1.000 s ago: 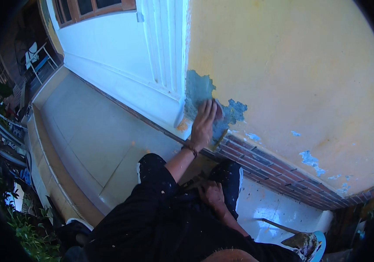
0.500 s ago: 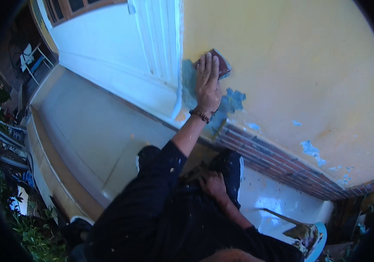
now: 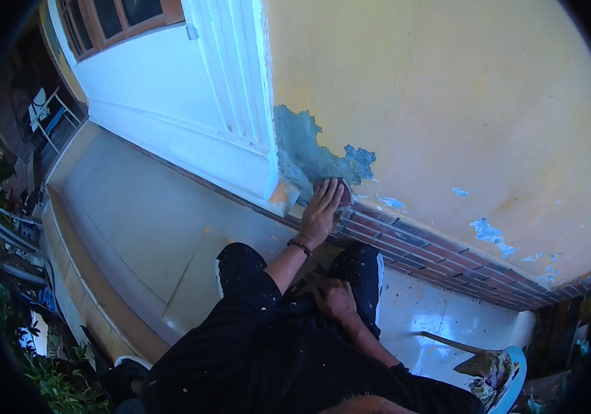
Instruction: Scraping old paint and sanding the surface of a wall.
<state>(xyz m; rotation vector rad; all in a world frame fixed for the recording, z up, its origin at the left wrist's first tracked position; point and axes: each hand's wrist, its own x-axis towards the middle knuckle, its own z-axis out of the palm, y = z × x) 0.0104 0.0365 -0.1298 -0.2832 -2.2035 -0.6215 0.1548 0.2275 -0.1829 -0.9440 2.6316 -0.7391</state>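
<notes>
A: What are the hands up to here?

B: Closest in, the right hand [image 3: 337, 301] is resting by the right knee [image 3: 359, 268], fingers curling loosely. Can't tell if they're gripping anything. Further out, the left hand [image 3: 320, 214] is grasping a dark red pad [image 3: 345, 194], fingers spreading over it. The pad's sitting at the low edge of the grey patch [image 3: 307, 146], right by the top of the brick strip [image 3: 419, 250].

A: So how far along is it?

B: Partway, I'm guessing. The patch is showing mostly bare grey, but its border with the yellow paint is looking pretty ragged. Off to the right, pale flaked spots [image 3: 493, 237] are dotting the yellow wall [image 3: 447, 103]; they're not looking worked over, so I'm counting those as left.

A: And the surroundings?

B: Dark specks are littering the shiny floor on the right, where a long handle [image 3: 447, 341] is jutting out. Pale tiles [image 3: 144, 214] are running along the left. Beyond, a white panel [image 3: 157, 96] is meeting the yellow wall, with a brown-framed window [image 3: 119, 22] sitting above. Way back, a chair [image 3: 42, 110] is standing in the gloom.
</notes>
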